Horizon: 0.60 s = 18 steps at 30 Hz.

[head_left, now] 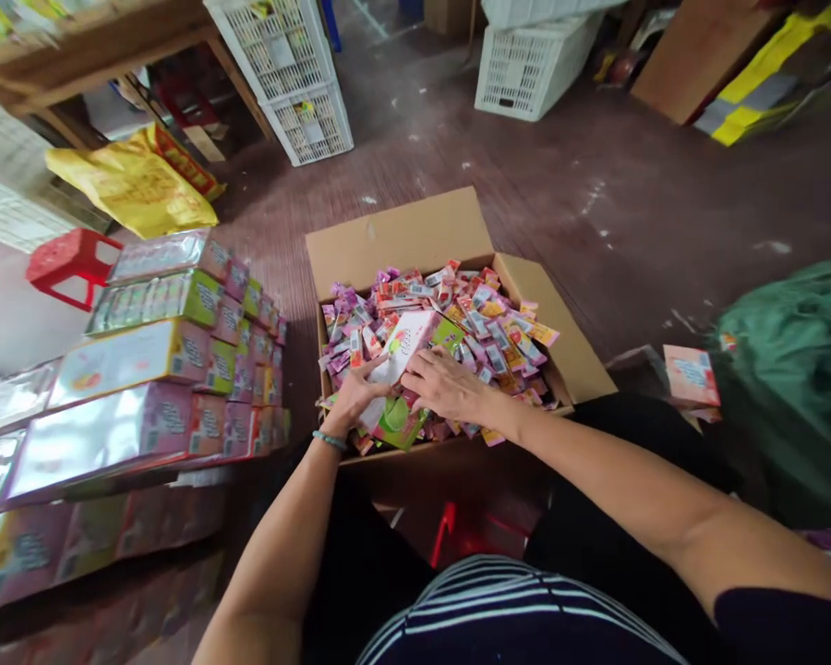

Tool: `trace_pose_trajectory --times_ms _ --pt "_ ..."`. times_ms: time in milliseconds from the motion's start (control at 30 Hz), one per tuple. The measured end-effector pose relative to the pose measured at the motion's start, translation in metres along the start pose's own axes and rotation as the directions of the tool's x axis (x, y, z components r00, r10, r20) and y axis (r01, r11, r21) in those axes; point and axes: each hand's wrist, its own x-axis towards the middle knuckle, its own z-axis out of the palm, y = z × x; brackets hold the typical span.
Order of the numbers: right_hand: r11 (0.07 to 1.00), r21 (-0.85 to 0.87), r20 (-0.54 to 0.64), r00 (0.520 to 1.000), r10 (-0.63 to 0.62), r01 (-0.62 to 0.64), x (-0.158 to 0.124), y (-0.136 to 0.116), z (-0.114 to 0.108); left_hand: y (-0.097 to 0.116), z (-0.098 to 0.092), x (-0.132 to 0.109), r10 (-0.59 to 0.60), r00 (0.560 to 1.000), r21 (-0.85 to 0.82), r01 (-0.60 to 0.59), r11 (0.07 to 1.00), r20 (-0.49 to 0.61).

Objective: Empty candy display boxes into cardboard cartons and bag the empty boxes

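A small printed carton [411,338], white and pink with fruit pictures, is tilted between my two hands above the open cardboard box [394,231]. My left hand [355,395] grips its left side, thumb along the edge. Curled fingers of my right hand [443,380] press on its near right end; the fingertips are partly hidden. Under the hands lies green printed packaging [398,423] with a fruit picture, partly covered. Small colourful sachets [499,337] in purple, red, pink and orange fill the cardboard box around them.
Stacked printed cartons [180,356] stand at the left, near a red stool [73,263] and a yellow sack [135,180]. White crates [295,78] stand beyond. At the right are a green sack [796,369] and a pink carton [692,374].
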Motion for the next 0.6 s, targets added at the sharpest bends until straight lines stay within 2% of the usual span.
trace_pose_trajectory --times_ms 67,200,267,367,433,533,600 --pt "1.000 0.018 0.021 1.000 0.010 -0.010 0.003 0.001 -0.001 0.000 -0.002 0.003 -0.008 1.000 0.017 0.008 1.000 0.004" --pt "0.997 0.033 0.061 0.996 0.062 -0.064 -0.003 0.003 0.009 -0.003 -0.007 0.011 0.017 1.000 0.192 -0.021 0.981 0.025" --pt "0.999 0.032 0.031 0.999 0.020 -0.021 -0.009 0.005 0.016 -0.007 -0.010 0.015 0.030 0.999 0.202 -0.035 0.979 0.030" --pt "0.993 0.037 -0.125 0.986 -0.106 0.111 -0.014 0.010 0.017 -0.010 -0.013 0.019 0.047 0.998 0.120 -0.052 0.991 0.042" --pt "0.987 0.045 -0.277 0.951 -0.138 0.157 -0.013 0.012 0.007 -0.006 -0.016 0.016 -0.002 0.996 0.000 0.002 1.000 0.092" --pt "0.978 0.068 -0.458 0.877 -0.143 0.195 -0.004 0.011 -0.021 0.010 -0.017 -0.001 -0.084 0.956 -0.205 0.145 0.968 0.281" --pt "0.969 0.091 -0.520 0.841 -0.151 0.230 0.003 0.008 -0.041 0.023 -0.017 -0.017 -0.063 0.922 -0.300 0.188 0.935 0.382"
